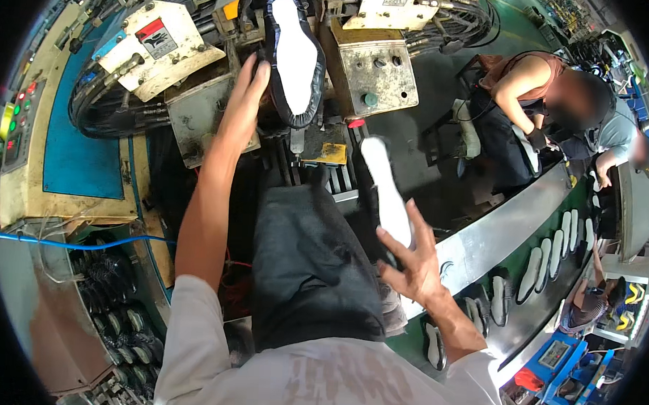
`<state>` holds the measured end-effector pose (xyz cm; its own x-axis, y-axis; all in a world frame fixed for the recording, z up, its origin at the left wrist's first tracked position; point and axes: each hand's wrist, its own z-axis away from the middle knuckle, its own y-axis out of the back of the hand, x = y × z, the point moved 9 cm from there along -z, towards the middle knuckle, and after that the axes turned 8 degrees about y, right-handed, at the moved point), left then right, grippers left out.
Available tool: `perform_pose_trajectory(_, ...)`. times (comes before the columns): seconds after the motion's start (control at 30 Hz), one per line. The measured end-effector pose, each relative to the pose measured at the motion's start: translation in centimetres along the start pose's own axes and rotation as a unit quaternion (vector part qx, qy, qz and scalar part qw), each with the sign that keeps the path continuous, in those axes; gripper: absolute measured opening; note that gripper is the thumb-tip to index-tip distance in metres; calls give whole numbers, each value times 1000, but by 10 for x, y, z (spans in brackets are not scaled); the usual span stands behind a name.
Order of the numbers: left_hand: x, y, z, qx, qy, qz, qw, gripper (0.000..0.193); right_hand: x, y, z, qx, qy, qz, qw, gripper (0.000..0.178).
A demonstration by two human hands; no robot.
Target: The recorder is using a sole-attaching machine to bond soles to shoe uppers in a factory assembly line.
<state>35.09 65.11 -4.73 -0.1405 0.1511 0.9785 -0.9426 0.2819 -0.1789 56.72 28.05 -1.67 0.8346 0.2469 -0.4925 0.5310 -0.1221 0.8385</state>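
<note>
A dark shoe upper [294,56] with a white insole board sits bottom up in the machine, toe and heel edges gathered around the white. Beside its left edge is my left hand [247,90], fingers stretched out and apart from one another; whether they touch the shoe I cannot tell. To the right, a second shoe [389,191] with a white bottom hangs tilted between the machine and the metal conveyor. The fingers of my right hand [416,261] are at its near end and hold it there. That shoe's dark side is mostly hidden.
Cream machine heads [161,47] with hoses flank the shoe, and a control box [377,78] stands right. A metal conveyor edge [497,224] runs along the right, several shoes [542,266] beyond it. Dark shoes fill a rack [118,295] at left. A co-worker [521,102] sits far right.
</note>
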Motion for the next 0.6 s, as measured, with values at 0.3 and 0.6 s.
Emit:
perform_pose_trajectory(0.3, 47, -1, 27, -140, 7, 127, 982, 81, -27, 45, -219, 67, 112, 83, 988, 79)
perform_pose_trajectory(0.6, -1, 90, 184, -12, 48, 232, 971, 95, -21, -48, -316, 88, 82, 127, 985, 76)
